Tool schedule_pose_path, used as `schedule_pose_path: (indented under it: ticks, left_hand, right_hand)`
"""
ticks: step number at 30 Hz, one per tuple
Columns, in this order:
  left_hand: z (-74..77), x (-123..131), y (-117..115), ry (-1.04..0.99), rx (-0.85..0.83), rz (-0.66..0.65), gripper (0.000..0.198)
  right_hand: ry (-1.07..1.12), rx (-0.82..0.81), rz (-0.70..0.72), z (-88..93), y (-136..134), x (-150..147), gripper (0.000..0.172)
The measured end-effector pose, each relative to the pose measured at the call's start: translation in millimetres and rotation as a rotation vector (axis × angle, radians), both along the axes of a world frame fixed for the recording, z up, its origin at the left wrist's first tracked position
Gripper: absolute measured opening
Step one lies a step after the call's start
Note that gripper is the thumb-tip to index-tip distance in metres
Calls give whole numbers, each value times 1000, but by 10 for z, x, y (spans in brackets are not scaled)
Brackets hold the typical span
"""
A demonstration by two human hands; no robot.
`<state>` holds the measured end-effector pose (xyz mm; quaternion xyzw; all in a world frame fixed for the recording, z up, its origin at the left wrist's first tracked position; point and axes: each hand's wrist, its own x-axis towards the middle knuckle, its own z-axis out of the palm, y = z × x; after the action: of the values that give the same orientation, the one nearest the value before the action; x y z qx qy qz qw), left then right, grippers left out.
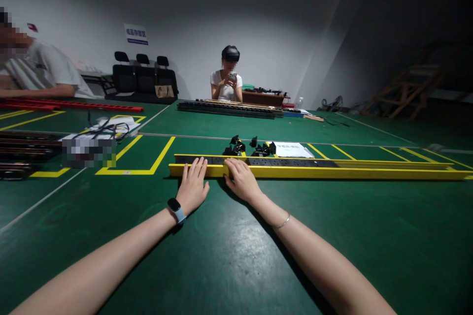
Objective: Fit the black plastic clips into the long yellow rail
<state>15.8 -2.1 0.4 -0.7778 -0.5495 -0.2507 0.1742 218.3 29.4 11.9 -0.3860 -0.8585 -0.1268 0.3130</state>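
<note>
A long yellow channel (332, 173) lies across the green table (236, 256), with black perforated strips (284, 162) inside it. Near the channel's left end, my left hand (193, 188) rests over the front wall, fingers apart and fingertips on the black strip. To its right, my right hand (242, 177) lies over the same wall, its fingers spread a little and its thumb on the near side. Neither hand is closed around anything. Just behind the channel sit small black parts (262, 149) and a white paper (291, 149).
Dark bars (25, 150) and cables (107, 129) lie at left, near a red rail (96, 107). Black bars (232, 109) lie on the far side, before a seated person (226, 78). Another person's sleeve (55, 66) shows at far left.
</note>
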Motion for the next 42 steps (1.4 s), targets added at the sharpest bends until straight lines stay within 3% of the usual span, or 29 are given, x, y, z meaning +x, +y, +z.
schedule_pose_path:
  ticks: [9,29,36,42]
  left_hand:
    - [-57,2,59,13,-27,1,65]
    - [-49,-4,50,6,-37,-11,67]
    - [-51,6,50,-14,-31,-9,67]
    - [-17,17,24,-25,2,-11,64]
  right_hand:
    - [-8,-30,49,-69,35,-471,62]
    - [-8,1,-70,-35,12,-356,51]
    - [-27,8,58,15,1,-500,50]
    - [-21,-15,-13,0,3,-473,45]
